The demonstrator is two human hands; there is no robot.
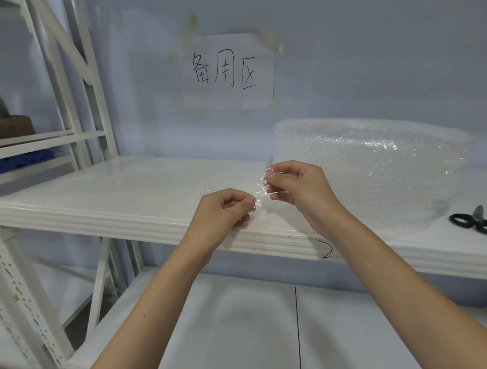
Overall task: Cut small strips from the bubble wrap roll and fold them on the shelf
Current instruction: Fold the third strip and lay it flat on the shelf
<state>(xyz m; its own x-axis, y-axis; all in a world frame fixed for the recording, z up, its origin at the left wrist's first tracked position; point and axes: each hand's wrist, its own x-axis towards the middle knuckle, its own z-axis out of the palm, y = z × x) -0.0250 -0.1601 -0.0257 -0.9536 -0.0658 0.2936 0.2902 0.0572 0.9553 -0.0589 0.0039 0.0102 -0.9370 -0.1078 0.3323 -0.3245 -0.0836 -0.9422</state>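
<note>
Hands are both busy over the shelf's [125, 195] front edge: left hand [224, 213] and right hand [298, 187] each pinch an end of a small bubble wrap strip [259, 193] between them. Bubble wrap roll [375, 167] sits toward the shelf's right end, with black scissors [475, 223] just beside it near the front edge.

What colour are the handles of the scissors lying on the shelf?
Black, seen in the head view: the scissors lie at the shelf's right end.
</note>
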